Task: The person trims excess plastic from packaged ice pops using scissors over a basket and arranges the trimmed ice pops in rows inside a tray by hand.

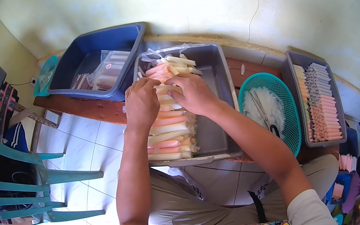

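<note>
Left hand (141, 102) and right hand (195, 94), fingers half-curled, are touching loose ice-pop tubes (167, 128) at twelve, grip unclear; neat rows (328, 108) are filling the three-o'clock tub (328, 142).

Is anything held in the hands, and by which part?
It cannot be told: the left hand and right hand are close together over plastic tubes, hiding any grip.

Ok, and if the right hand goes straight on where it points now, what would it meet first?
The right hand would probably meet the pink filled plastic tubes near the gray tub's far end, though depth is unclear.
</note>
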Tool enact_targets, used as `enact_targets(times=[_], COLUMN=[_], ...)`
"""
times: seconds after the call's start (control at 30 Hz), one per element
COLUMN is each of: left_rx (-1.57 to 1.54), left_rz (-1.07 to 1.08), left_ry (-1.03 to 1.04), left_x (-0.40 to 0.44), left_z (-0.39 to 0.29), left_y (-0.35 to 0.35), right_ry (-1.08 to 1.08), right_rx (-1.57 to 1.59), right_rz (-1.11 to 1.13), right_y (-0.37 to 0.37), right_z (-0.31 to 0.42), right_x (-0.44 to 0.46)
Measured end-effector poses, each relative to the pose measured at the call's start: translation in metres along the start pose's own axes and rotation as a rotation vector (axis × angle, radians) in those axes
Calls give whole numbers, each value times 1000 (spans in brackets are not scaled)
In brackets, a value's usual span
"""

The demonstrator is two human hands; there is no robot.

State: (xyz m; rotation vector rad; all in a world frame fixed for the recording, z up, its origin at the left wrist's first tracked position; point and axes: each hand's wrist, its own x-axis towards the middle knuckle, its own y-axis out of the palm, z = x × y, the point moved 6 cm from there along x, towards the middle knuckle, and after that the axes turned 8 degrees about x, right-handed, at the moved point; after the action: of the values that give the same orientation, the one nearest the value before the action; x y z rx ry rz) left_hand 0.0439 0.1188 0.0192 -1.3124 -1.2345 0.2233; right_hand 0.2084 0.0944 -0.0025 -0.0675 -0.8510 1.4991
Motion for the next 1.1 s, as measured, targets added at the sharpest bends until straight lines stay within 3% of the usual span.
enact_targets(times=[0.67,0.93,1.1], left_rx=[-103,-65,-35], left_rz=[16,16,78], left_ry=[27,17,32], left_x=[-15,-30,-35], left_z=[-13,-17,-29], left_y=[-15,-22,-31], right_ry=[-116,-184,-222], right_rx=[147,26,-43], right_rz=[-10,60,-20], right_y=[-18,-1,2], right_z=[22,29,30], right_x=[-25,-30,-30])
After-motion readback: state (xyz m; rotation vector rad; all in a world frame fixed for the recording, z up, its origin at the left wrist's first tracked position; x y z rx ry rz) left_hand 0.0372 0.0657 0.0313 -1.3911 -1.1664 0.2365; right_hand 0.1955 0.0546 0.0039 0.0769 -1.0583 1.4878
